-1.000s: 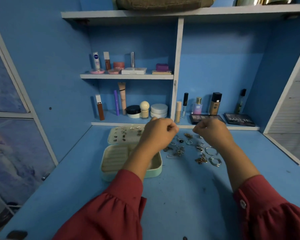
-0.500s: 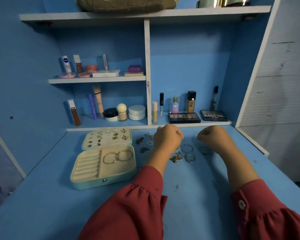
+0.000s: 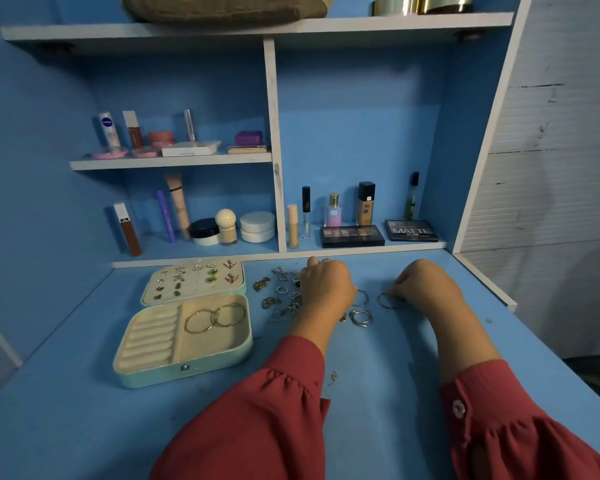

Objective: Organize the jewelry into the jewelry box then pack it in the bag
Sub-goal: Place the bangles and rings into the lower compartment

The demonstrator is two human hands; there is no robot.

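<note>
on your left the mint jewelry box lies open on the blue desk, its lid flat behind it and studded with small earrings. two large hoop earrings overlap in the box's right compartment; the ring rolls beside them hold nothing. just right of the box a loose scatter of small jewelry lies on the desk. your left hand hangs over that scatter with its fingers curled under; you cannot tell from here whether it has hold of a piece. a silver ring pair lies between your wrists. your right hand rests knuckles up, fingers curled, its fingertips touching a thin hoop that lies on the desk; whether they pinch it is unclear. cosmetics line the shelves behind. an olive bag sits on the top shelf.
</note>
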